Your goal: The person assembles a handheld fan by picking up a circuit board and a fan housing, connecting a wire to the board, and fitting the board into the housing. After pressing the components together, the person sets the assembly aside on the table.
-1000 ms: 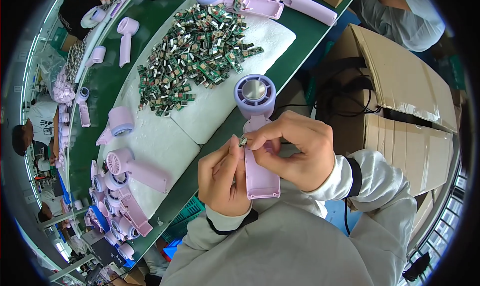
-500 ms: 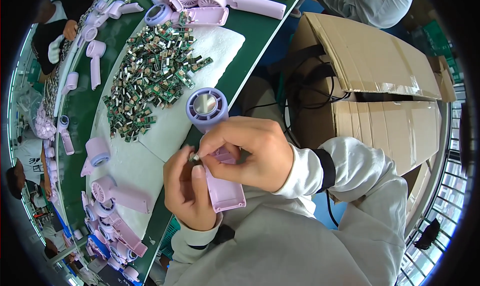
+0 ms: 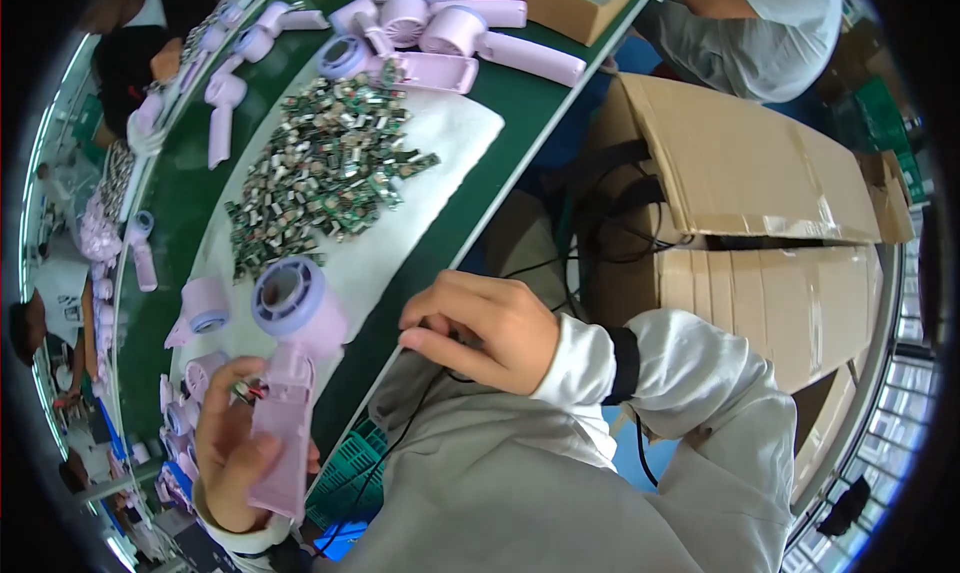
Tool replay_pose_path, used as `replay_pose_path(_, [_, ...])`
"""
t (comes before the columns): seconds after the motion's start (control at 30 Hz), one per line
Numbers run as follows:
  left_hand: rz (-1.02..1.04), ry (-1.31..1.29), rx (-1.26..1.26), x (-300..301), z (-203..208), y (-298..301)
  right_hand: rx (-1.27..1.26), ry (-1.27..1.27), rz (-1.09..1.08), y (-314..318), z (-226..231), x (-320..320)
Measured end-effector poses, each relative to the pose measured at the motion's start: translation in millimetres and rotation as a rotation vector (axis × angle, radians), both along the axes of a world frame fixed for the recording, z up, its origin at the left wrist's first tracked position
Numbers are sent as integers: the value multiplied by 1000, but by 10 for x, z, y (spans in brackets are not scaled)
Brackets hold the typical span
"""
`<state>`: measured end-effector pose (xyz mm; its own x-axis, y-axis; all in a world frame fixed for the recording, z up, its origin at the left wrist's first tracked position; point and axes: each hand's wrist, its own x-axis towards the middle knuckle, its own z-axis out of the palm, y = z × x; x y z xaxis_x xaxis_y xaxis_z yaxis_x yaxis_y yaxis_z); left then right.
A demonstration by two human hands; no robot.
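Note:
My left hand (image 3: 232, 463) is closed around the handle of a lilac handheld fan shell (image 3: 285, 433), whose round head (image 3: 298, 303) points away from me. The handle's hollow side faces up. Beside my left fingers, small wires with a pale end (image 3: 250, 389) stick out at the handle's edge. My right hand (image 3: 485, 331) is off the shell, above my lap near the table edge. Its fingers are curled in with the thumb close to the index finger; whatever they hold, if anything, is hidden.
A heap of small green circuit boards (image 3: 325, 163) lies on a white foam sheet (image 3: 455, 123) on the green table (image 3: 510, 208). More lilac fan parts (image 3: 455, 33) are at the back and left. Cardboard boxes (image 3: 750, 153) stand on the right; a co-worker's sleeve (image 3: 790, 33) is beyond.
My hands have come apart. The left has moved left with the fan shell, over the foam sheet's near side. My right hand has let go of the small piece at the shell and drawn back.

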<state>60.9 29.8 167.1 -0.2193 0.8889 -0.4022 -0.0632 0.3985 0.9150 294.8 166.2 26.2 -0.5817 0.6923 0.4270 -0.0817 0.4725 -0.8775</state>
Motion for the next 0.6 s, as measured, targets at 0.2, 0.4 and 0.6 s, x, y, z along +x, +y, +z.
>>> replay_pose_path(0.2, [170, 182, 214, -527, 684, 202, 52, -89, 76, -256, 234, -122])
replay_pose_path(0.4, [188, -27, 180, -1801, 732, 1024, 134, -169, 134, -323, 540, -152])
replay_pose_path(0.6, [226, 211, 105, -3044, 103, 1900, 211, -247, 125, -422, 667, -73])
